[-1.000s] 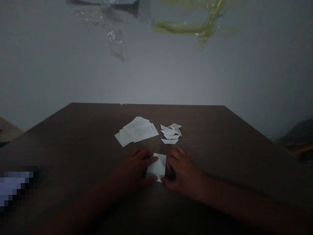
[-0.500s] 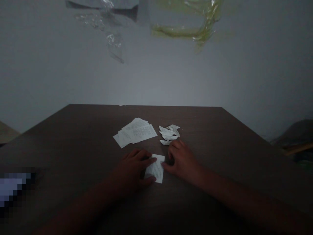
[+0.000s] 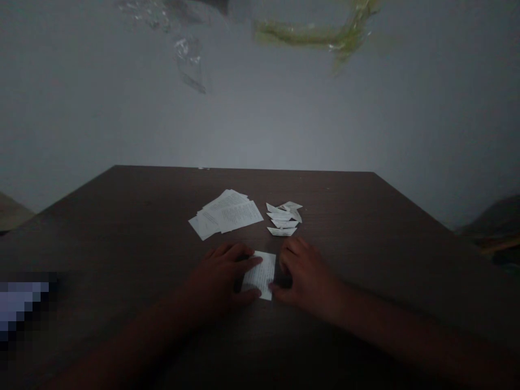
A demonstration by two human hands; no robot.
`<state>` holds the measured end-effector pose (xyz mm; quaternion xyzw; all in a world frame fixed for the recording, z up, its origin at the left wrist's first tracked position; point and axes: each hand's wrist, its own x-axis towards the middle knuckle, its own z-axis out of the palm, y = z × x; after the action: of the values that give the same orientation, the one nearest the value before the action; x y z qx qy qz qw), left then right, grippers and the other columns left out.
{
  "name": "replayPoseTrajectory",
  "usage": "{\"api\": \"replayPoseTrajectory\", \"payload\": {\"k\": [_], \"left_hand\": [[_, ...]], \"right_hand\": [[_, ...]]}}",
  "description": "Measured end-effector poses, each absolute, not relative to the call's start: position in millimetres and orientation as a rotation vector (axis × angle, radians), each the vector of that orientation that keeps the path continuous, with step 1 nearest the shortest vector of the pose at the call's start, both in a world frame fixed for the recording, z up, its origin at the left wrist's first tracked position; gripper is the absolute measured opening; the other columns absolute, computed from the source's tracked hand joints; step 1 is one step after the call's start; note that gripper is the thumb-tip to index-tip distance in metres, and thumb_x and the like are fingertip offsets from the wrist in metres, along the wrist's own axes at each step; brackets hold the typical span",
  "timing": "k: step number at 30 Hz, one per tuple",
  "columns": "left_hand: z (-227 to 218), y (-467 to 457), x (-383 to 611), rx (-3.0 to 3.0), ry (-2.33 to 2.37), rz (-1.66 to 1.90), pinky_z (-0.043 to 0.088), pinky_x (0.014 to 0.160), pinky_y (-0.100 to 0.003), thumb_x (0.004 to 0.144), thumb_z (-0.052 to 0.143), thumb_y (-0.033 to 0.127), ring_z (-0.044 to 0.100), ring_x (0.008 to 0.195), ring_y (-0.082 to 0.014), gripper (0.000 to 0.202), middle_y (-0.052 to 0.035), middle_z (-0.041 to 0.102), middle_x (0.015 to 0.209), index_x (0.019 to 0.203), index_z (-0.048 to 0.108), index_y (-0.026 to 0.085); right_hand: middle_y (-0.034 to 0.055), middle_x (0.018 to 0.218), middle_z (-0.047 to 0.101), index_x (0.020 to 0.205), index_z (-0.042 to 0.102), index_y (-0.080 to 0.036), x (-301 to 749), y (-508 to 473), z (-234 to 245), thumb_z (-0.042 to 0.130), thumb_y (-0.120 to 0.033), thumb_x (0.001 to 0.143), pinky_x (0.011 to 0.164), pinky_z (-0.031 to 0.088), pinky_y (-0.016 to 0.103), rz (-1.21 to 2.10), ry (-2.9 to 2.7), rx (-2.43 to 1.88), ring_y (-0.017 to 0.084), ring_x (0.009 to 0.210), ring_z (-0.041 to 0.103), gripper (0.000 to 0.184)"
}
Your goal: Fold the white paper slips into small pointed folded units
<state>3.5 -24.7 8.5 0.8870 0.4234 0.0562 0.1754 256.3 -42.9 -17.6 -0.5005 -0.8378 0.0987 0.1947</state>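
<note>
A small printed sheet of paper (image 3: 264, 276) lies flat on the dark table in front of me. Over its left part my left hand (image 3: 229, 273) rests with fingers stretched out, index finger and thumb on the paper. My right hand (image 3: 303, 273) is at the sheet's right edge. Its thumb touches that edge low down, while the other fingers curl loosely above, apart from the thumb and without a grip on the paper. Just beyond the right hand lie several folded paper pieces (image 3: 282, 223). Several flat printed sheets (image 3: 239, 216) overlap in a fanned pile farther left.
The brown table (image 3: 142, 216) reaches back to a pale wall (image 3: 260, 119) with clear and yellowish tape (image 3: 300, 35) stuck on it. A pixelated bright object (image 3: 20, 303) is at the left edge. Dark items (image 3: 504, 238) stand beyond the table's right side.
My right thumb has slid down along the sheet's right edge, nearer its lower corner. The left hand keeps its place on the paper. The camera view has tilted slightly down.
</note>
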Motion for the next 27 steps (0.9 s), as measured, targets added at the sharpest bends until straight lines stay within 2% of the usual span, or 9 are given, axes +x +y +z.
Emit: {"api": "replayPoseTrajectory", "payload": {"k": [5,13,22,27], "left_hand": [[9,-25,4,2.506,1.195,0.187,0.054,0.122,-0.061,0.093,0.087,0.029,0.065,0.142,-0.0409,0.056,-0.0101,0.074,0.150,0.148,0.078,0.030],[8,-26,4,2.521,1.214,0.143,0.053,0.123,-0.063,0.095,0.086,0.029,0.063,0.144,-0.0415,0.059,-0.0105,0.073,0.154,0.154,0.075,0.028],[4,-23,1,2.533,1.169,0.187,0.055,0.121,-0.066,0.094,0.085,0.035,0.065,0.141,-0.0424,0.058,-0.0124,0.074,0.150,0.151,0.076,0.028],[7,-23,3,2.510,1.174,0.160,0.053,0.124,-0.063,0.094,0.084,0.034,0.063,0.144,-0.0414,0.060,-0.0113,0.073,0.153,0.153,0.075,0.029]], "right_hand": [[0.0073,0.104,0.068,0.089,0.065,-0.025,254,-56,-19,0.098,-0.036,0.081,0.085,0.053,0.047,0.288,-2.374,-1.340,0.031,0.100,0.063,0.036],[0.0071,0.105,0.067,0.084,0.061,-0.024,253,-53,-16,0.100,-0.028,0.077,0.083,0.052,0.044,0.369,-2.336,-1.375,0.030,0.099,0.065,0.040],[0.0062,0.097,0.065,0.075,0.051,-0.025,263,-6,-27,0.087,-0.016,0.087,0.083,0.050,0.041,0.258,-2.151,-1.527,0.029,0.098,0.064,0.039],[0.0066,0.101,0.067,0.081,0.058,-0.024,264,-2,-35,0.079,-0.014,0.092,0.086,0.053,0.041,0.251,-2.120,-1.474,0.028,0.098,0.065,0.025]]}}
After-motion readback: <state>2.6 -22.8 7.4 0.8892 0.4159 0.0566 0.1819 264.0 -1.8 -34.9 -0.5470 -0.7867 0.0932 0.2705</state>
